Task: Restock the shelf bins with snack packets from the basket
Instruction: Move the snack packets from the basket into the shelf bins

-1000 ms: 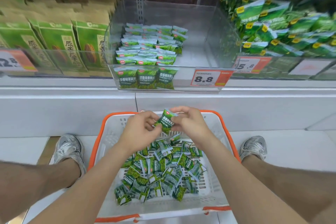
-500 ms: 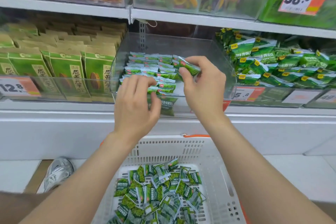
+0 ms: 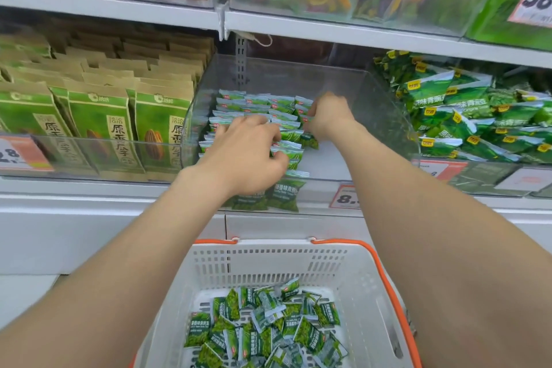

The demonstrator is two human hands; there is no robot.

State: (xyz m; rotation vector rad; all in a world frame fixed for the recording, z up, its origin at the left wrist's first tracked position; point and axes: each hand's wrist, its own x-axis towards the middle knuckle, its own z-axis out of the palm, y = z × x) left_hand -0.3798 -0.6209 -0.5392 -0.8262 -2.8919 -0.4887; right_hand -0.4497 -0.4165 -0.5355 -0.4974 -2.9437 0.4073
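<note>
Since the frame half a second ago, the right hand (image 3: 330, 115) has been pushed deeper into the clear bin (image 3: 373, 104), down against the right-hand end of the back rows. The left hand (image 3: 245, 155) has been moved up and over the rows of packets (image 3: 257, 101) at the centre of the frame.

The right hand is seen from behind with its fingers bent away out of sight. Whether the packet it carried before is still pinched or has been let go cannot be told. The left hand is laid on the rows with its fingers bent and its thumb set against a packet edge; a true grip cannot be confirmed there either.

Placement of one packet is judged to be the step in hand. The rows are stood upright, faces to the front, in files running from the bin's front lip towards its back. Bare bin floor is left to the right of them, directly beneath the right hand, so that hand is the nearer one for filling it.

Most of the stock, the loose packets (image 3: 263, 329), is still heaped in the basket (image 3: 268, 263) at the lower centre, directly below both forearms.
</note>
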